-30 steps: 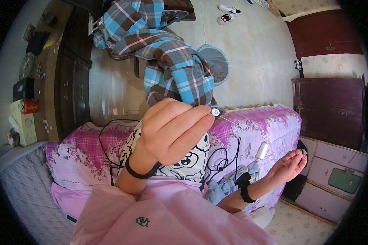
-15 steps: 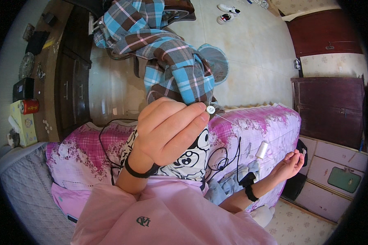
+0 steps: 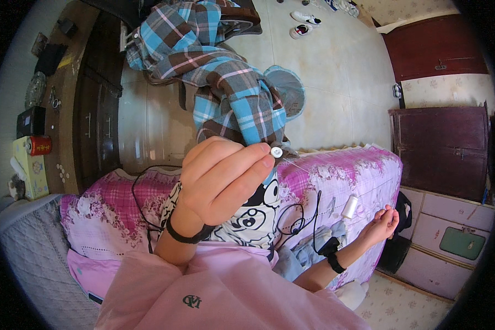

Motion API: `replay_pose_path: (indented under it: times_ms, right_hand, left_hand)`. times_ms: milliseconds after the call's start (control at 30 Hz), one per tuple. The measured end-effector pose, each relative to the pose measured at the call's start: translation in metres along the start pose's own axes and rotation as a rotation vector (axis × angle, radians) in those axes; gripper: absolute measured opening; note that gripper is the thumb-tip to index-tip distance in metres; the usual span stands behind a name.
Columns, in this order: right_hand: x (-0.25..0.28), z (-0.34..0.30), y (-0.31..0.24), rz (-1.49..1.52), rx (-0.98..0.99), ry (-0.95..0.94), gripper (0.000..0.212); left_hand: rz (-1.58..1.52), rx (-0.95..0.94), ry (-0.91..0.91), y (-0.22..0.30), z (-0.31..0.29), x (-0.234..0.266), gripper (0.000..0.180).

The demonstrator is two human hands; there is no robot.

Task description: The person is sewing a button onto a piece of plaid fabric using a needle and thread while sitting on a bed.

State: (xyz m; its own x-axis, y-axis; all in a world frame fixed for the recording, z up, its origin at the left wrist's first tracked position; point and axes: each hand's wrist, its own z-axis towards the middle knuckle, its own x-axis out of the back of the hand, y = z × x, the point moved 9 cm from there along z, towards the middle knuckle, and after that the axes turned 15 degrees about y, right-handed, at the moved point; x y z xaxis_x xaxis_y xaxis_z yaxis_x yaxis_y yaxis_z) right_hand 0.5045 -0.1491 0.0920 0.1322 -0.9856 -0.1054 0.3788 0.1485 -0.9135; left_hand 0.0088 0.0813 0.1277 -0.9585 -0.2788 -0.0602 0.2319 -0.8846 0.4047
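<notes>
A small round white button (image 3: pixel 276 152) stands at the fingertips of my left hand (image 3: pixel 217 173), which is closed in a pinch on it. The hanging edge of a blue, brown and grey plaid shirt (image 3: pixel 239 88) lies just behind these fingers. From the button a thin pale thread (image 3: pixel 297 165) runs off to the right over the bed, and its far end fades from sight. Out to the right my right hand (image 3: pixel 380 224) is raised with its fingertips pressed together; anything between them is too small to make out. A white thread spool (image 3: pixel 350 207) stands on the bedspread nearby.
The floral pink bedspread (image 3: pixel 335 168) carries black cords (image 3: pixel 294 223) and grey-blue cloth (image 3: pixel 300 258). A blue bin (image 3: pixel 291 93) stands on the floor beyond the shirt. At the left, a wooden desk (image 3: pixel 66 115) holds a red can (image 3: pixel 39 146) and several loose buttons.
My right hand has come slightly inward to the left. The left hand and the button have shifted a little left and down in view, and the button faces me more fully.
</notes>
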Motion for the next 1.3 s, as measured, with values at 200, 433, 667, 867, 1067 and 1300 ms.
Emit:
replay_pose_path:
  times_ms: [200, 433, 667, 867, 1067, 1300]
  right_hand:
    - [0.007, 0.003, 0.005, -0.022, 0.001, 0.033, 0.016]
    - [-0.021, -0.019, -0.004, -0.08, 0.004, -0.042, 0.014]
    - [-0.154, -0.151, -0.068, -0.123, 0.208, -0.434, 0.014]
    - [-0.216, -0.249, -0.107, -0.03, 0.174, -0.77, 0.016]
    - [-0.229, -0.267, -0.12, 0.016, 0.197, -0.885, 0.016]
    - [-0.237, -0.27, -0.133, 0.043, 0.242, -0.9, 0.015]
  left_hand:
    - [-0.005, 0.004, 0.013, -0.001, -0.001, 0.0, 0.026]
    - [0.063, 0.014, 0.025, -0.002, 0.002, -0.003, 0.031]
    - [0.046, 0.028, -0.001, 0.0, -0.001, -0.011, 0.033]
    - [0.046, 0.023, -0.036, 0.009, 0.003, -0.01, 0.032]
    - [0.035, 0.019, -0.034, 0.012, 0.004, -0.008, 0.031]
    - [0.003, 0.035, -0.039, 0.013, 0.003, -0.01, 0.029]
